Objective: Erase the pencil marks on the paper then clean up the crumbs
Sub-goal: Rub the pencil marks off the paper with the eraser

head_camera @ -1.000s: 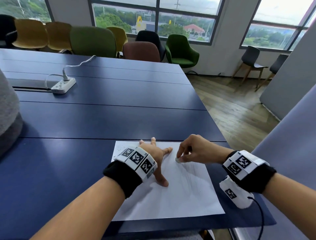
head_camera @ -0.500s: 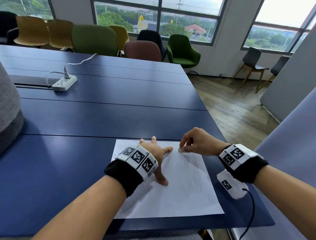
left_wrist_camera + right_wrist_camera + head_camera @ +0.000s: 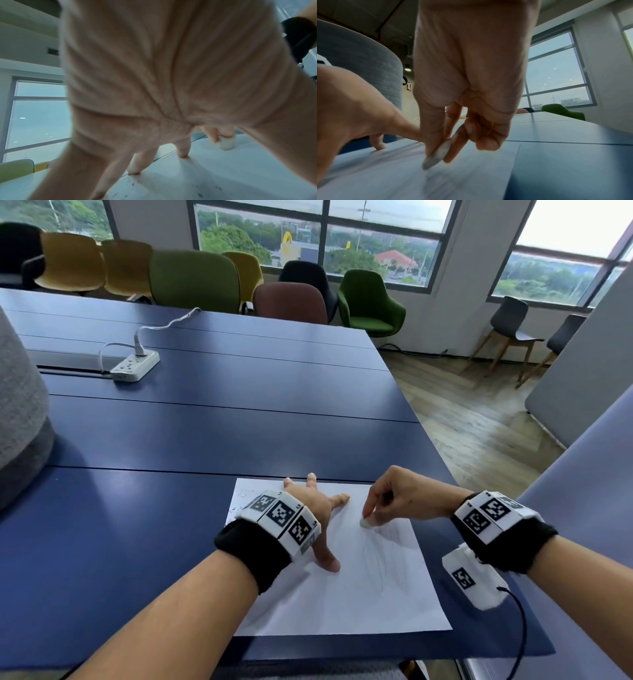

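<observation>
A white sheet of paper point(image 3: 359, 601) lies at the near edge of the blue table point(image 3: 205, 433). Faint pencil strokes point(image 3: 387, 556) run down its right half. Dark eraser crumbs point(image 3: 244, 497) speckle its far left corner and show again as crumbs point(image 3: 199, 194) under the palm. My left hand point(image 3: 317, 508) presses the sheet flat with spread, straight fingers point(image 3: 182, 150). My right hand point(image 3: 394, 498) pinches a small white eraser point(image 3: 365, 522) between thumb and fingers, its tip on the paper; the eraser point(image 3: 437, 155) looks grey and worn in the right wrist view.
A white power strip point(image 3: 135, 366) with its cable sits far back on the left. A grey fabric shape point(image 3: 20, 419) stands at the left edge. Upholstered chairs point(image 3: 193, 280) line the far side. The table's right edge drops to a wooden floor point(image 3: 479, 422).
My right hand moved the eraser away to the paper's far edge, then back toward me onto the pencil strokes. The left hand stayed pressed on the sheet.
</observation>
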